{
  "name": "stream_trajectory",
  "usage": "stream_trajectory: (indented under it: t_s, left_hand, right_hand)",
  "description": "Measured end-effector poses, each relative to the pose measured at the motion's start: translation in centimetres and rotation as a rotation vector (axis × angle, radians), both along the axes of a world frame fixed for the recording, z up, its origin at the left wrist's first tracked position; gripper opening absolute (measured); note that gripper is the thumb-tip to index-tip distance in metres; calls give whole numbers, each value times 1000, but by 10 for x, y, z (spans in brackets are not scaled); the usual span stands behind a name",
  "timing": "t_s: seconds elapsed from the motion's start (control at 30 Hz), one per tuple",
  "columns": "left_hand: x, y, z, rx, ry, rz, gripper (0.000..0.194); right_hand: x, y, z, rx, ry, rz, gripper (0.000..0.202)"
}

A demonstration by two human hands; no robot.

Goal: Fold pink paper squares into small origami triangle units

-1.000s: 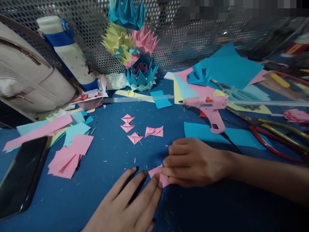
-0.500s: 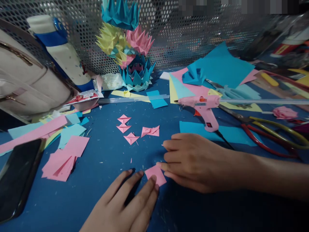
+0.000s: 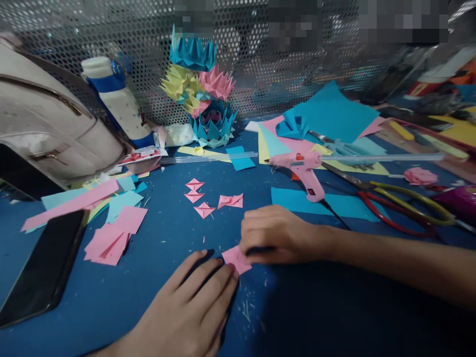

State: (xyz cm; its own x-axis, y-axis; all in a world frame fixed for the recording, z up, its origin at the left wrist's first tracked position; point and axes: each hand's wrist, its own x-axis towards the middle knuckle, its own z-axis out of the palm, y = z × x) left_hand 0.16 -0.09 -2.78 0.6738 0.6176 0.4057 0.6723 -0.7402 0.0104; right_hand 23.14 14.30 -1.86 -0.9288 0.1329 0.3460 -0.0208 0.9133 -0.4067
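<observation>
A small pink paper square (image 3: 235,258) lies flat on the blue table between my hands. My left hand (image 3: 193,302) is open, its fingers stretched over the table and their tips resting on the paper's left and lower edge. Curled fingers of my right hand (image 3: 277,235) press on the paper's right side; whether a corner is pinched in them is partly hidden. Just beyond lie small folded pink paper pieces (image 3: 204,210), three diamond-like ones and a bow-shaped one (image 3: 230,200).
A pink glue gun (image 3: 307,168) lies beyond my right hand, with red-and-yellow-handled scissors (image 3: 405,208) to its right. At left are cut pink papers (image 3: 115,235), a black phone (image 3: 46,263), a bottle (image 3: 119,101) and a bag (image 3: 55,109). Folded paper flowers (image 3: 213,124) stand against the mesh.
My right hand has moved left onto the paper and its fingers have curled in. My left hand stays at the paper's edge. The camera view has shifted slightly.
</observation>
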Motion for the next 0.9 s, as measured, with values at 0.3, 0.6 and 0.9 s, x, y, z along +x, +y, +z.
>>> stream_trajectory:
  t_s: [0.3, 0.6, 0.9]
  left_hand:
    - [-4, 2, 2, -153, 14, 38, 35]
    - [-6, 10, 14, -339, -23, 87, 57]
    - [-8, 25, 18, -521, -140, 63, 26]
  right_hand:
    - [-1, -7, -4, 279, -7, -107, 46]
    - [-3, 0, 2, -227, -61, 10, 18]
    - [-6, 4, 0, -325, -73, 2, 43]
